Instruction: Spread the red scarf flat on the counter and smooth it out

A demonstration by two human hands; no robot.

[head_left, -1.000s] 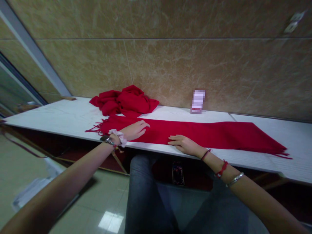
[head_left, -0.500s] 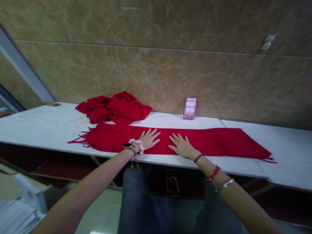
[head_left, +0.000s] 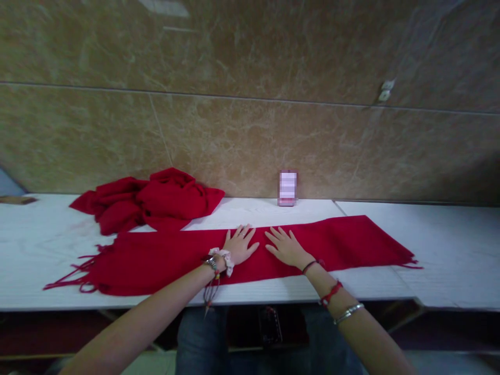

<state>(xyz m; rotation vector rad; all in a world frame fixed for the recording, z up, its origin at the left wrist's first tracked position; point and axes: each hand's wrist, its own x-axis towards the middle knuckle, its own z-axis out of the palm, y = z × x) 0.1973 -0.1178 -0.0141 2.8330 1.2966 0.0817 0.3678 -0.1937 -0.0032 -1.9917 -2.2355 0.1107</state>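
Observation:
A long red scarf point(head_left: 344, 242) lies stretched out across the white tabletop, with fringes at its left end and at its slanted right end. My left hand point(head_left: 240, 246) rests flat on the middle of the scarf, fingers spread. Close beside it on the right, my right hand point(head_left: 287, 247) also lies flat on the fabric with its fingers apart. Neither hand grips the cloth. Behind the scarf's left half sits a crumpled heap of red cloth point(head_left: 156, 200).
A marble-patterned wall point(head_left: 250, 135) rises along the back of the white table point(head_left: 441, 250). A small pixelated upright object point(head_left: 288, 187) stands against the wall. At the far left is a small wooden block point(head_left: 17, 200). Open shelving lies under the table's front edge.
My camera view has shifted, so the table sits lower in it. Both hands, still spread flat, have come slightly nearer each other, and the scarf now slants a little.

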